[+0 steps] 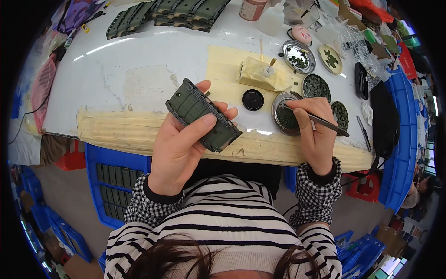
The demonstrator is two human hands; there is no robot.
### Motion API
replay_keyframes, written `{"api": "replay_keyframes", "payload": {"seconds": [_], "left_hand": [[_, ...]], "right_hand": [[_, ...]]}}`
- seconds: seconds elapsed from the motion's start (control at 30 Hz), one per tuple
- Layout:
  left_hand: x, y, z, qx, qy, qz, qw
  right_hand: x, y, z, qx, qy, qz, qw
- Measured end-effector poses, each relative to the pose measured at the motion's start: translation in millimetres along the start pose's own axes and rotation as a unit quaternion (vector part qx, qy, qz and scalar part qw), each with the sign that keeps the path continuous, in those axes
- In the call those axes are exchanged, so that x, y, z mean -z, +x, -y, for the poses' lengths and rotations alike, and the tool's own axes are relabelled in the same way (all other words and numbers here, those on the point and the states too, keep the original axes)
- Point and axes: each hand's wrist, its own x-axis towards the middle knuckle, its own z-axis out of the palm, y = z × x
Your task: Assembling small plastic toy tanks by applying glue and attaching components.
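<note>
A person's left hand (pixel 174 146), palm turned up above the near edge of a white worktable (pixel 102 69), grasps a dark green ribbed panel (pixel 200 114) with dark textured borders; the thumb presses on its face, the fingers wrap behind, and the panel tilts down toward the right. The right hand (pixel 318 132) pinches dark tweezers (pixel 329 125) between thumb and fingers, their tips pointing left over a round metal dish (pixel 276 111) of small dark green pieces; whether the tips grip a piece cannot be made out. Just left of that dish is a round black lid (pixel 253 99), and behind the lid stands a tape-wrapped block (pixel 256 74). More dishes of green bits sit beyond and to the right, including a shiny silver dish (pixel 285 52) and a cream dish (pixel 338 69). A pen-like tool (pixel 364 132) lies near the table's right end. Similar green strips (pixel 186 11) are stacked at the far side, and below the table, at left, a blue crate (pixel 94 204) holds rows of dark green pieces.
</note>
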Motion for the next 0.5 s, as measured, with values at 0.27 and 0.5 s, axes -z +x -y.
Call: {"api": "replay_keyframes", "payload": {"seconds": [0.27, 0.5], "left_hand": [[-13, 1, 1, -0.064, 0.073, 0.000, 0.995], [-10, -1, 6, 0.052, 0.063, 0.112, 0.990]], "right_hand": [[0, 0, -2, -0.007, 0.019, 0.000, 1.000], [0, 8, 37, 0.006, 0.292, 0.047, 0.955]]}}
